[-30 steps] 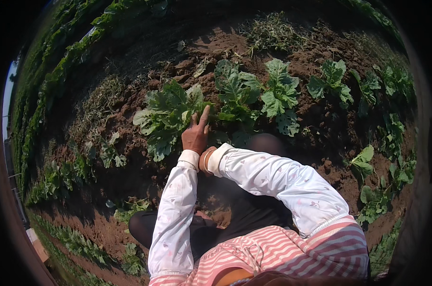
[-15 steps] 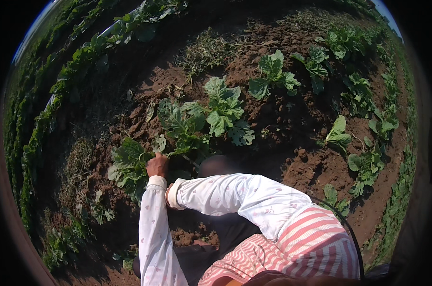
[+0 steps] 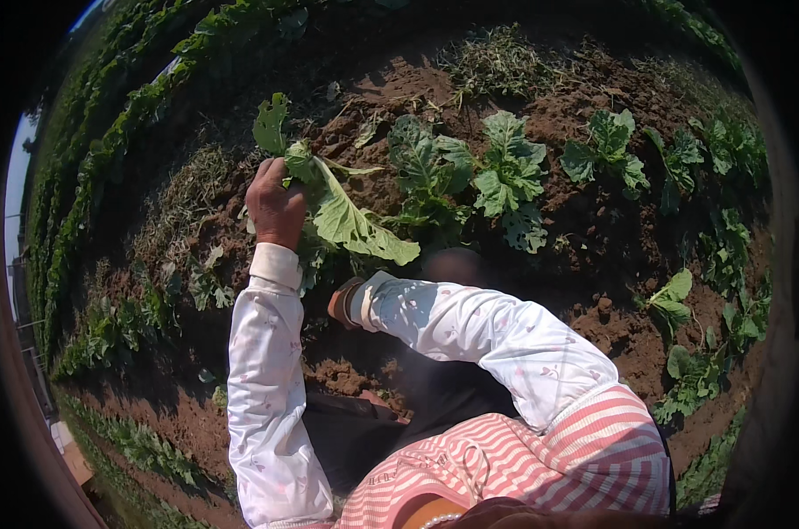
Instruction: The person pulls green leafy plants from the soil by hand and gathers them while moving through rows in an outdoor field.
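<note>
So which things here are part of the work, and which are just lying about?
In the work:
- left hand, closed on green leaves
- right hand, lower down, mostly hidden

Just about:
- withered grass clump
- leafy plant to the right, untouched
- reddish-brown soil

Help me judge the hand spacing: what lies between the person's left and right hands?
In the head view, green leaves, partly in shadow, lie between the left hand and the right hand, whose fingers are hidden.
</note>
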The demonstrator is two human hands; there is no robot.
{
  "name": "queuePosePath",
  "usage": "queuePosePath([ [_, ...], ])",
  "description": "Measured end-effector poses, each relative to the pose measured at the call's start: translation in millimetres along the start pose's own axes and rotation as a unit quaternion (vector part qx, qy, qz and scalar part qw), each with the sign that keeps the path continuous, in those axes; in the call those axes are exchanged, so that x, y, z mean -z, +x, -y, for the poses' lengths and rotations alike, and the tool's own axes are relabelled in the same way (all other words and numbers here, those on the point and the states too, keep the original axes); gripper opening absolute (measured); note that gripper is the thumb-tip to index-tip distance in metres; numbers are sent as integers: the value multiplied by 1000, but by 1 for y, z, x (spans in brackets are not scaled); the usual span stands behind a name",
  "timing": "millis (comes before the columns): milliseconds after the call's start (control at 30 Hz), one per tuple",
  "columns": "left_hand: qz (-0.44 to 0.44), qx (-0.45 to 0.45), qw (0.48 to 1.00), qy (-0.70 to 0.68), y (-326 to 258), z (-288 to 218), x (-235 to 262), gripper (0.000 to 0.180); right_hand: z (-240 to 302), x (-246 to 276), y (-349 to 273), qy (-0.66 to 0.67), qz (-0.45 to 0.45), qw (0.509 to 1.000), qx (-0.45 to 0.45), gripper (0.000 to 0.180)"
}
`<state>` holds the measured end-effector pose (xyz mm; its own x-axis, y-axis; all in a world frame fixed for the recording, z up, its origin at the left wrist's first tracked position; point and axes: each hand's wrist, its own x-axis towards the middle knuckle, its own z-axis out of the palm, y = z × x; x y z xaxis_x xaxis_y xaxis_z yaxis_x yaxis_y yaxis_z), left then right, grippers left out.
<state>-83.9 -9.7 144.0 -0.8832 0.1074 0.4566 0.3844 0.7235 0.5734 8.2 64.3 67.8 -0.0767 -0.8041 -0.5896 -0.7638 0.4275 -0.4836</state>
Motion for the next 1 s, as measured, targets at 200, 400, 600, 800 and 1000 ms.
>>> queuePosePath([
  [200, -63, 79, 975, 200, -77, 37, 176, 14, -3, -19, 1, -5, -52, 999, 8, 27],
  [400, 298, 341, 789, 415, -173, 47, 251, 44, -13, -7, -11, 27, -128, 987, -89, 19],
  [600, 164, -1, 981, 104, -88, 48, 70, 19, 6, -6, -6, 37, -70, 997, -11, 20],
  [800, 333, 5, 885, 325, -51, 48, -87, 13, 2, -18, -10, -1, -171, 983, -59, 31],
  [1000, 333, 47, 861, 382, -76, 64, -99, 10, -4, -17, -6, 21, -49, 996, -72, 27],
])
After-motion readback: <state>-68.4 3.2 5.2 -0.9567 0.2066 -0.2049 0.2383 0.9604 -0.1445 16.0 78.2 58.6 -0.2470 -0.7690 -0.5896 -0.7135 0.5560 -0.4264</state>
